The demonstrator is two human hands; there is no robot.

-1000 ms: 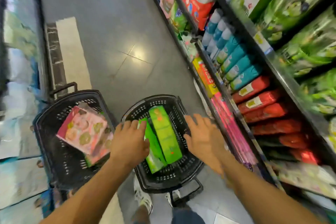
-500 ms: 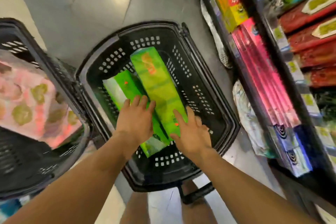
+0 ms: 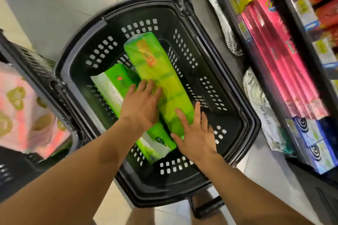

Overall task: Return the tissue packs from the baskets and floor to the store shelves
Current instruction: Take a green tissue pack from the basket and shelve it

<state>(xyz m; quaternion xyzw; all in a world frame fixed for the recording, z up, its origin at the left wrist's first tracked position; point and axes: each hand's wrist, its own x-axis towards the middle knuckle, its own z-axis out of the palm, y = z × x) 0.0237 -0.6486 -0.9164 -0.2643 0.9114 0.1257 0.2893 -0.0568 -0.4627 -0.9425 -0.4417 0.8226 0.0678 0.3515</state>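
Note:
Two long green tissue packs lie in a black basket (image 3: 236, 82) on the floor. The upper, yellow-green pack (image 3: 155, 71) rests slanted across the lower green-and-white pack (image 3: 113, 86). My left hand (image 3: 140, 106) lies flat with spread fingers on both packs, near their middle. My right hand (image 3: 195, 133) presses flat against the near end of the upper pack, fingers apart. Neither hand is closed around a pack. A second black basket (image 3: 31, 67) at the left holds a pink tissue pack (image 3: 23, 113) with gold prints.
Store shelves (image 3: 285, 29) run along the right, stocked with pink, yellow and red boxes and blue coil boxes low down. White plastic bags (image 3: 259, 100) lie on the grey floor between basket and shelf. The basket's handle lies near my legs at the bottom.
The camera has tilted down and come closer to the basket. Both hands went from above the basket's rim down onto the green packs; the right hand slid to the upper pack's near end.

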